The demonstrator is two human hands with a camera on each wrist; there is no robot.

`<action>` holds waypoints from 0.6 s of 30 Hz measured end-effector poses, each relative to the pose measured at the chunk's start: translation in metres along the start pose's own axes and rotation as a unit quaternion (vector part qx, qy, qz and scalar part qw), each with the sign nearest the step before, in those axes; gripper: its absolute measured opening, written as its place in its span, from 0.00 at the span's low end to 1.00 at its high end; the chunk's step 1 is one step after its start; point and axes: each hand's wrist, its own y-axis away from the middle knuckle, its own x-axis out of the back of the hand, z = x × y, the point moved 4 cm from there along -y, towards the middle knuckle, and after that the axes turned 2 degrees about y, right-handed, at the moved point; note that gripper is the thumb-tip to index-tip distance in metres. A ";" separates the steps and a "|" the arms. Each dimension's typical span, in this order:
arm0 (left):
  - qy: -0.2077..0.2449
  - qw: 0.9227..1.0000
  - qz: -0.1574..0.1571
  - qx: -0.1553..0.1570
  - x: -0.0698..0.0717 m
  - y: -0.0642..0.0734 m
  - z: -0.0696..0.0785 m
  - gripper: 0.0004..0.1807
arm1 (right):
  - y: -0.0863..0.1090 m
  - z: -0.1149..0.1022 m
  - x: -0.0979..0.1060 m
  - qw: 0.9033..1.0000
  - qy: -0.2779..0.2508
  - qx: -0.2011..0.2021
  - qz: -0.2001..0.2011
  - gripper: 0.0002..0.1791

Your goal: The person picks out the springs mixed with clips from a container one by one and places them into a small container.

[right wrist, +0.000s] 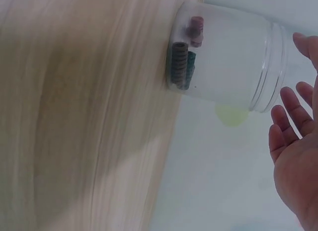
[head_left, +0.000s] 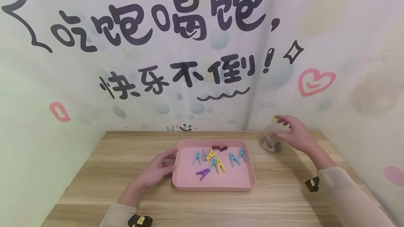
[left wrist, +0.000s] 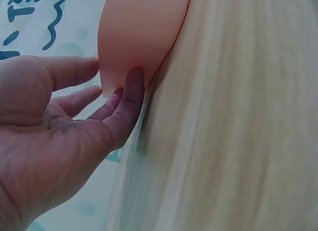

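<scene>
A pink tray (head_left: 214,184) lies on the wooden table. Inside it are several clothespins: blue ones (head_left: 233,158), yellow ones (head_left: 221,166), a purple one (head_left: 202,174) and a greyish one (head_left: 204,155). Two small dark red pieces (head_left: 223,148) lie near its far wall. My left hand (head_left: 157,167) rests its relaxed fingers against the tray's left outer side. To the right, a clear jar (right wrist: 223,54) stands upright on the table. At its bottom are small ribbed pieces, dark grey (right wrist: 179,64), teal (right wrist: 190,70) and reddish (right wrist: 197,31). My right hand (head_left: 296,134) hovers beside the jar's open mouth, fingers spread and holding nothing.
The wooden table (head_left: 132,150) meets a white patterned wall sheet (head_left: 151,115) just behind the jar. Black lettering and a pink heart decorate the sheet. Each wrist wears a small black device, as on the right wrist (head_left: 312,184).
</scene>
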 end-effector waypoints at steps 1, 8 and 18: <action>-0.001 1.000 0.000 0.000 0.000 0.000 0.000 0.34 | 0.000 -0.001 0.000 1.000 -0.002 0.003 0.001 0.36; -0.001 1.000 -0.004 -0.005 -0.001 -0.001 0.001 0.33 | -0.002 -0.016 -0.006 1.000 0.003 0.000 -0.006 0.34; 0.001 1.000 -0.009 -0.013 -0.001 0.000 0.001 0.33 | -0.008 -0.048 -0.021 0.999 -0.007 0.022 -0.036 0.31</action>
